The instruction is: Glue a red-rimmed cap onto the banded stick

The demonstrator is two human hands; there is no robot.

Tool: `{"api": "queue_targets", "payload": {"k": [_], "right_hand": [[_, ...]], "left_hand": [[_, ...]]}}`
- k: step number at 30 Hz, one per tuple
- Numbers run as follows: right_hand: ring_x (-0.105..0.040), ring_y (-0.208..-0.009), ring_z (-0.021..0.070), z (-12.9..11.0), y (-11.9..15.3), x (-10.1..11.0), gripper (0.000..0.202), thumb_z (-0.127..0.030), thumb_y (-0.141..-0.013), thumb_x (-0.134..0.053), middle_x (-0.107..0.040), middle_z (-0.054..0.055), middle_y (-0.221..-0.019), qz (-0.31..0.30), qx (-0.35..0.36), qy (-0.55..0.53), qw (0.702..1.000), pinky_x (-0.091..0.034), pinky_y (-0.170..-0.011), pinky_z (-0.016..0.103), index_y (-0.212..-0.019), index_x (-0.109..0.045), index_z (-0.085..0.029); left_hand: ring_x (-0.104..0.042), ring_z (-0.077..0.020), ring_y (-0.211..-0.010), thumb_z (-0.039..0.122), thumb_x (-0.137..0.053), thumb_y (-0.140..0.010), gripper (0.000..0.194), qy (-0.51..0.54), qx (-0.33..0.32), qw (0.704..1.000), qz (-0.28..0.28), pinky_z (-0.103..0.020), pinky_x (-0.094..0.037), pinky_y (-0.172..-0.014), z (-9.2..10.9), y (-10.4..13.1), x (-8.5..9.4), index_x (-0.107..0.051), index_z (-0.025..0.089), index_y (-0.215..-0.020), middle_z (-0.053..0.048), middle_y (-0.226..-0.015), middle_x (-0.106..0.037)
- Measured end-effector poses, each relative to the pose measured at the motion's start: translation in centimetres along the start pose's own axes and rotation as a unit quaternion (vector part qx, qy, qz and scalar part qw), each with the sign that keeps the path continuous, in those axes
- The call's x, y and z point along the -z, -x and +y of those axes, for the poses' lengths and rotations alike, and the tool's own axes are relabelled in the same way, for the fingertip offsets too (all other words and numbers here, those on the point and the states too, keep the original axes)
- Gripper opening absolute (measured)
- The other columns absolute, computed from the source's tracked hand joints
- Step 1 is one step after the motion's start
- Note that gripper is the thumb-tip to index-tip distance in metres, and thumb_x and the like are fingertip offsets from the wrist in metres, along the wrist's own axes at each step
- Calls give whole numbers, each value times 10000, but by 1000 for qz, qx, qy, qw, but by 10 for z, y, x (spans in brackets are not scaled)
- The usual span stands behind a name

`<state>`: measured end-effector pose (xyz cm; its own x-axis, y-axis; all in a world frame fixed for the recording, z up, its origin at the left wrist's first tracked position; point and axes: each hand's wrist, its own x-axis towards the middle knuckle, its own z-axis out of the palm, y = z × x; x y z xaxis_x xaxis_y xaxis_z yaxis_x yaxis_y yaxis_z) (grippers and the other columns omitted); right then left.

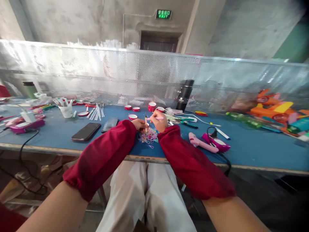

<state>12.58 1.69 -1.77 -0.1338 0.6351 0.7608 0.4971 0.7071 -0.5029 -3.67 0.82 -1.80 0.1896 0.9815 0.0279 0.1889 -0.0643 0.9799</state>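
Observation:
Both hands meet over a pile of small coloured loops [147, 136] near the table's front edge. My left hand [140, 125] is closed on a small pale upright strip [146, 123]. From the right, my right hand [159, 120] pinches a pink pen-like tool [156, 118], whose dark tip points left at the top of the strip. Whether the tip touches the strip cannot be made out. One loose loop [151, 147] lies in front of the pile. Just behind my left hand is a round red-rimmed tin [132, 117].
A phone [86, 132], white strips [98, 112] and a cup of sticks [66, 110] are on the left. Pliers [189, 124], a pink tool [203, 143], a purple device [220, 145] and orange toys [270, 108] are on the right. A black bottle [185, 96] stands behind.

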Motion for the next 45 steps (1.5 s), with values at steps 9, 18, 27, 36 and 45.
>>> {"api": "queue_targets", "payload": {"k": [9,18,27,36,45], "right_hand": [[-486,-560,151,-1,0,-1,127,-212,-755,-515,-559,-15,-575,4,-4,-3,1000,-366,-562,291,-628,-514,-218],[-480,-551,145,2,0,0,117,-212,-752,-508,-546,-16,-567,13,-14,-2,1000,-361,-547,285,-634,-513,-216],[-479,-538,142,3,0,0,131,-216,-749,-513,-536,-21,-553,8,-15,-3,1000,-358,-533,281,-618,-501,-217],[-506,-537,146,0,-1,2,148,-212,-753,-505,-557,-19,-545,-3,-10,-2,1000,-363,-535,282,-607,-485,-221],[-541,-518,145,4,0,-1,114,-191,-747,-517,-572,-25,-538,-13,-17,-41,999,-390,-523,274,-641,-485,-221]], "left_hand": [[-611,-205,-887,304,-676,-795,148,53,-16,998,30,-324,-457,-792,-1,10,-5,-692,197,-894,-18,-736,-714],[-625,-208,-845,316,-735,-727,152,41,16,999,-6,-308,-466,-713,1,2,0,-705,229,-849,-5,-675,-705],[-617,-200,-821,311,-732,-725,117,46,-1,999,1,-302,-467,-719,11,13,-6,-706,230,-805,1,-615,-678],[-615,-209,-964,375,-697,-770,316,60,-47,997,-9,-328,-481,-831,-6,50,10,-704,254,-1061,-13,-837,-725],[-613,-172,-713,351,-665,-811,268,-40,9,993,-108,-333,-507,-697,8,8,4,-677,85,-845,-87,-807,-659]]}}
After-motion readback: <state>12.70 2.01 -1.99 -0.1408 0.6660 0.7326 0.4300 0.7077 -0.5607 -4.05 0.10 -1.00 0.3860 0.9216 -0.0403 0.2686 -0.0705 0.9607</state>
